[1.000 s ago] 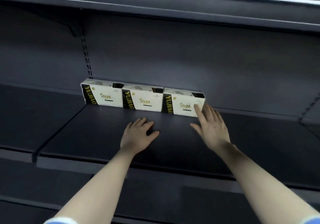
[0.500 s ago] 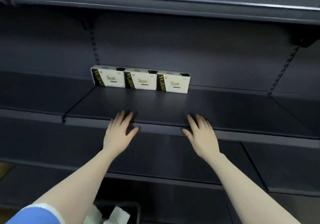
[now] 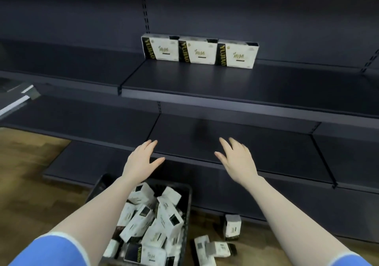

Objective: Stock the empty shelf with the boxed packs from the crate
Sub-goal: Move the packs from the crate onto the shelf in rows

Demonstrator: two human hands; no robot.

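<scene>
Three white-and-black boxed packs (image 3: 200, 50) stand side by side at the back of a dark shelf (image 3: 225, 99). On the floor below sits a dark crate (image 3: 187, 206) heaped with several more packs (image 3: 151, 222). My left hand (image 3: 142, 161) hovers above the crate's far end, fingers spread, holding nothing. My right hand (image 3: 235, 159) is held out in front of the lower shelf, also spread and holding nothing. Both hands are well below the three shelved packs.
A lower dark shelf (image 3: 256, 169) runs just beyond my hands, with a bottom shelf (image 3: 78, 163) under it. Loose packs (image 3: 213, 247) lie on the wooden floor (image 3: 28, 183) right of the crate, one standing (image 3: 232, 225) by the shelf base. A shelf rail (image 3: 16, 99) juts in at left.
Both hands have drawn back from the shelf with the three packs and dropped lower. My view has tilted down, bringing the crate and floor into sight.
</scene>
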